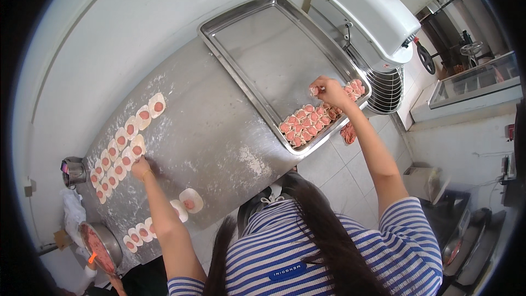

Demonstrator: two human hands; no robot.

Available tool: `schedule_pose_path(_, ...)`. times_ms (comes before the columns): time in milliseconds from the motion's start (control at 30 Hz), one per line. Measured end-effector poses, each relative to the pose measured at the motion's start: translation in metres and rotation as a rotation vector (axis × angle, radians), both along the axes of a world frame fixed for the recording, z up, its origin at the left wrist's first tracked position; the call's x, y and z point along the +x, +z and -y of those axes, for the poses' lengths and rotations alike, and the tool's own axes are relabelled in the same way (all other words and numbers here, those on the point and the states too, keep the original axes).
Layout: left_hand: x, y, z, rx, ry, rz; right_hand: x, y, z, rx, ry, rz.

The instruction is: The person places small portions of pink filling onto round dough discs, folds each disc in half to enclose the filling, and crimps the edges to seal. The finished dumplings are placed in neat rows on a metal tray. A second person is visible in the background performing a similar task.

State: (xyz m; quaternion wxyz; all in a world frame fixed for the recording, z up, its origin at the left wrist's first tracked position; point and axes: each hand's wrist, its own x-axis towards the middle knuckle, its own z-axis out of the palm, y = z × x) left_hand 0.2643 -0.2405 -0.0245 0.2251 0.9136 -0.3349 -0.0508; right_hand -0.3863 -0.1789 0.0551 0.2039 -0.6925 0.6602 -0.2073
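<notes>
My right hand (pixel 327 91) is closed on a small wrapped dumpling (pixel 314 91) above a large steel tray (pixel 241 74). Below it, open-topped dumplings with pink filling (pixel 302 125) stand packed along the tray's near right end. My left hand (pixel 141 169) reaches to the steel table (pixel 219 115) at the left, beside rows of flat pale wrappers (pixel 118 156) with a pink dab of filling on each. Its fingers are small and partly hidden against the nearest wrappers, so their grip is unclear. More filled wrappers (pixel 190 201) lie near the table's front edge, partly behind my left forearm.
A steel bowl of pink filling (pixel 116 246) with an orange-handled tool (pixel 92 257) stands at lower left, with another person's arm nearby. A white mixer (pixel 367 19) with a wire guard adjoins the tray. A metal cup (pixel 74 172) sits by the wall. Flour dusts the table.
</notes>
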Motion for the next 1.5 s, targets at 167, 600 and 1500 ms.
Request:
schedule_pose_path(167, 0.037, -0.022, 0.007, -0.030, 0.080, -0.273, -0.005, -0.026, 0.010, 0.061, 0.263, -0.141)
schedule_pose_path(600, -0.028, -0.011, -0.053, -1.098, 0.163, -1.424, -0.011, -0.022, 0.003, 0.199, 0.472, -0.033)
schedule_pose_path(1500, -0.308, 0.050, -0.197, -0.583, -0.135, -1.883, -0.003, -0.032, 0.017, 0.458, 0.627, 0.254)
